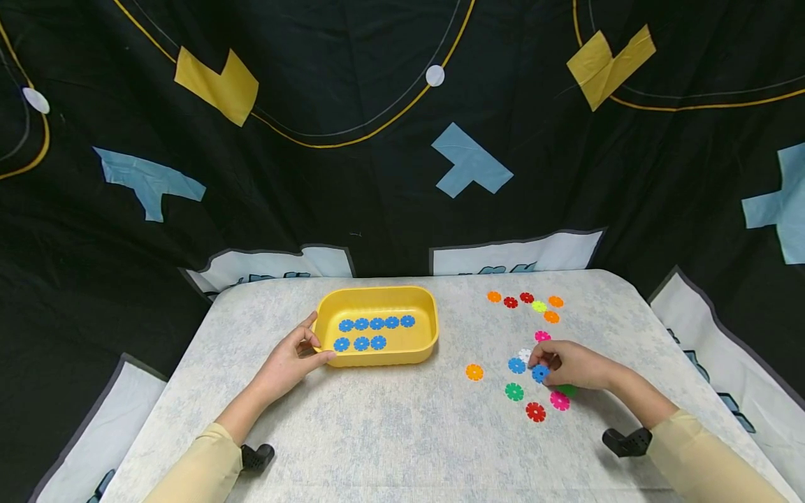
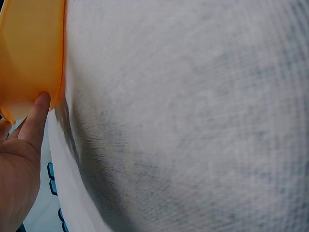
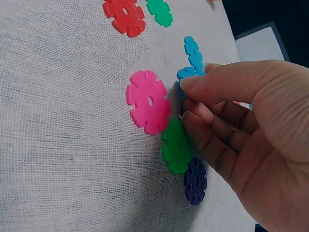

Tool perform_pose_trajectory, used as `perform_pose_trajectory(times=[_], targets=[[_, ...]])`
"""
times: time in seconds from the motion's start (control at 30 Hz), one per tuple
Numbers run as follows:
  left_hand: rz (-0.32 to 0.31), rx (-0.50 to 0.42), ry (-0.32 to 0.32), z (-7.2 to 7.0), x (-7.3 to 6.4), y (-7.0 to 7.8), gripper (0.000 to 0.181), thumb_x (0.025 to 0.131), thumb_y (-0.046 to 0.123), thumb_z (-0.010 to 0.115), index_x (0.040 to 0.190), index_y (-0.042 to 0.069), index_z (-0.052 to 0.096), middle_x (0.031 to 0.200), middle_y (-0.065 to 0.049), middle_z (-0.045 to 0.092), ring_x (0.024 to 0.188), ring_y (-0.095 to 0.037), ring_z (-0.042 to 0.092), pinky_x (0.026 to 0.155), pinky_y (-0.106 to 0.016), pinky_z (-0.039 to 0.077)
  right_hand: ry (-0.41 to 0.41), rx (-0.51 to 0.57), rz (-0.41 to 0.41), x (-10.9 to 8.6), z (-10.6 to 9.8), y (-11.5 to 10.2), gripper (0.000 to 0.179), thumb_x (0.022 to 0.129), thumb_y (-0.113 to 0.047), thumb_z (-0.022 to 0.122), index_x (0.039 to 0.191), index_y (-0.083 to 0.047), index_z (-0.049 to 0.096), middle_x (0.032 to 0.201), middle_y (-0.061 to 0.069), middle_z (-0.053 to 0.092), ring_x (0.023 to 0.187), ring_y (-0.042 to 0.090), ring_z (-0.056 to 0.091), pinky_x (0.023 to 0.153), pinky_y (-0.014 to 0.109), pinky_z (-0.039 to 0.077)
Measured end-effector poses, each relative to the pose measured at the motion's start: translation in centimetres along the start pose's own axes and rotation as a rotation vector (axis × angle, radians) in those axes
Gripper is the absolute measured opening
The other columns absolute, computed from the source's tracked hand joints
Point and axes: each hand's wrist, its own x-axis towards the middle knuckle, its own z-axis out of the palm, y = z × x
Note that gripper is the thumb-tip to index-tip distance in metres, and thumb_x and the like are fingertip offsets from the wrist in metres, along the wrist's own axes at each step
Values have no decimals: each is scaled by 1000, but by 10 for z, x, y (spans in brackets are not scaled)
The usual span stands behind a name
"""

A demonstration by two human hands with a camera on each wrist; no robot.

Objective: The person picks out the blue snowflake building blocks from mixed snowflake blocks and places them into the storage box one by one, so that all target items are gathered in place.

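Note:
A yellow plastic tray stands left of the table's middle, with blue notched plastic discs laid in two rows on its floor. My left hand holds the tray's left front corner, thumb along the front wall and fingers at the left side. In the left wrist view the thumb touches the outer wall. On the right, my right hand pinches a blue disc between thumb and fingers. Another blue disc and a white disc lie just left of it.
Around the right hand lie pink, red, green and orange discs. A dark purple disc shows below the hand in the right wrist view. Farther back are several more, including a yellow one. A black curtain hangs behind the table.

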Motion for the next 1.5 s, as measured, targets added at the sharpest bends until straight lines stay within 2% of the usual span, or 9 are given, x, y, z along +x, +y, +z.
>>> perform_pose_trajectory(times=[0.2,0.43,0.67,0.8,0.97,1.17,1.27,1.5], targets=[[7,-4,3,0,0,0,40,90,25,83,101,2,51,169,-14,19,134,-44,50,112,-52,42,-21,18,11,-1,-2,-1,31,85,-3,79,113,-8,67,100,8,60,93,27,50,70,29,52],[16,-2,-1,-1,0,-1,44,88,33,83,99,5,51,169,-10,21,134,-41,51,111,-49,43,-41,25,11,-2,-5,-2,30,84,2,74,113,-5,67,102,9,62,93,27,51,70,29,52],[1,2,1,-1,-2,0,45,88,33,83,100,4,51,169,-11,21,136,-42,49,111,-49,43,-43,104,8,-3,-9,-1,28,90,2,68,118,-1,66,104,12,62,90,25,53,70,28,51],[1,-2,0,-1,-2,0,45,88,33,83,100,4,51,169,-11,20,137,-42,49,112,-49,42,-21,160,23,-2,-14,-3,28,94,-3,67,121,-1,64,104,14,59,88,26,55,72,32,54],[-1,-12,-3,-1,-1,0,45,88,32,84,101,4,51,169,-10,20,137,-42,49,111,-48,43,-2,239,30,4,-19,-9,33,96,-7,66,127,-1,62,105,16,58,93,29,60,81,37,59],[1,-26,-4,0,-2,3,44,88,30,84,101,4,52,169,-10,20,136,-42,49,110,-48,44,6,336,20,15,-18,-17,36,96,-8,67,131,1,60,108,19,59,98,33,62,89,40,59],[0,-28,-3,0,-2,3,44,88,31,84,102,4,52,169,-10,20,136,-42,49,110,-48,44,5,367,6,20,-17,-20,37,96,-7,68,131,2,59,108,20,59,98,36,63,90,43,59],[-4,-9,-2,-1,-2,1,45,88,33,84,101,5,51,169,-10,20,136,-41,50,111,-47,44,30,371,23,31,-14,-28,39,96,-12,70,132,-2,59,109,18,60,95,33,61,86,42,57]])
